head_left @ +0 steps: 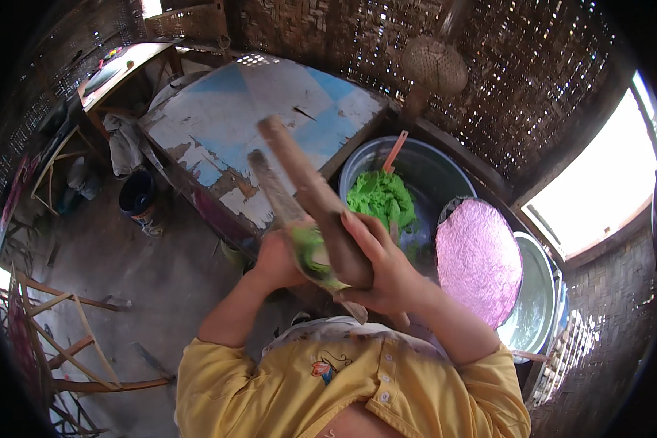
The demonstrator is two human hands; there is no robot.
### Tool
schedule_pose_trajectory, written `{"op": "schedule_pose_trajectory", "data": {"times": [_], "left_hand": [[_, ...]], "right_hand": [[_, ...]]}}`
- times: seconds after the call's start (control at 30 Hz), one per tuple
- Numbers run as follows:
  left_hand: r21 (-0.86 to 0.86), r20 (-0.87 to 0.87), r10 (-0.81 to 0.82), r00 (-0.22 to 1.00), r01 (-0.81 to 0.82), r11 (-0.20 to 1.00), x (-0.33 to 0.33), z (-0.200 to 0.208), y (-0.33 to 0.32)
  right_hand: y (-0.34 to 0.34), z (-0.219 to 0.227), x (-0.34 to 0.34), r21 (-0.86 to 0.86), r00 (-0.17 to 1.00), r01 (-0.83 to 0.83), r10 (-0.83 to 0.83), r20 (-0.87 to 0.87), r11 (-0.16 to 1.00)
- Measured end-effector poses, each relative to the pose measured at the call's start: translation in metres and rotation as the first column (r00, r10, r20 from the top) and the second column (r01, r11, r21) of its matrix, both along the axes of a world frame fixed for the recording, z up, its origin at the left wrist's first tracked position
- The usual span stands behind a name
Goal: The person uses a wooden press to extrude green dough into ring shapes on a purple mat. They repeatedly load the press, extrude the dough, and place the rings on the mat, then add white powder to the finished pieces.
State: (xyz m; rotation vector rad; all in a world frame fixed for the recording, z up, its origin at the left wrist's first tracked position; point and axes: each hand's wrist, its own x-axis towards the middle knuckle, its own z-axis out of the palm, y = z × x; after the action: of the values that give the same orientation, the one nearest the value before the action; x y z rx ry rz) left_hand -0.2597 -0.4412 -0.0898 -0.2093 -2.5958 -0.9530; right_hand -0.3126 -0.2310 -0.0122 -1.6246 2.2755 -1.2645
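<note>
- From my remote seat I see the right hand (388,264) clamped round the broad near end of an upper wooden piece (299,164), on the near-left side of the big grey tub (445,169); I judge that end gives the firmest purchase, leaving the narrow far end free
- The left hand (276,260) is closed on the lower wooden piece (274,191), farther left of the tub; its fingers are blurred and partly hidden, so I can't be sure how far they wrap
- Between the two pieces, left of the tub, sits some green dough (314,247); I take the paired hold as a way to steady both lengths around it
- Inside the tub lies a soft, lumpy, bright green mass (379,198), with an orange handle (395,152) upright at its back, presumably left within reach
- Right of the tub is a rounded, crinkled pink sheet (480,255), shiny like foil; beyond it, a smooth pale basin (534,296)
- Left of the tub spreads a worktop (219,131), its blue-and-white surface flaking; the wooden pieces look plain, worn and elongated
</note>
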Motion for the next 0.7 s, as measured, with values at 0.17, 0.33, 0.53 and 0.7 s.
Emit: {"op": "schedule_pose_trajectory", "data": {"times": [0.17, 0.33, 0.53, 0.7], "left_hand": [[0.988, 0.052, -0.14, 0.989, -0.031, 0.148, 0.05, -0.06, -0.072], [0.708, 0.127, 0.108, 0.986, -0.166, 0.686, 0.124, -0.102, -0.15], [0.473, 0.09, 0.378, 0.922, -0.373, 0.798, 0.169, -0.121, -0.178], [0.38, -0.062, 0.409, 0.911, -0.357, 0.853, 0.175, -0.126, -0.183]], "right_hand": [[-0.014, -0.088, -0.023, -0.225, 0.473, -0.011, 0.203, 0.857, 0.974], [-0.03, -0.217, -0.03, 0.619, 0.982, 0.189, -0.15, -0.114, 0.762], [-0.038, -0.268, -0.031, 0.793, 0.935, 0.322, -0.042, -0.352, 0.517], [-0.037, -0.268, -0.023, 0.629, 0.867, 0.402, -0.057, -0.494, 0.665]]}}
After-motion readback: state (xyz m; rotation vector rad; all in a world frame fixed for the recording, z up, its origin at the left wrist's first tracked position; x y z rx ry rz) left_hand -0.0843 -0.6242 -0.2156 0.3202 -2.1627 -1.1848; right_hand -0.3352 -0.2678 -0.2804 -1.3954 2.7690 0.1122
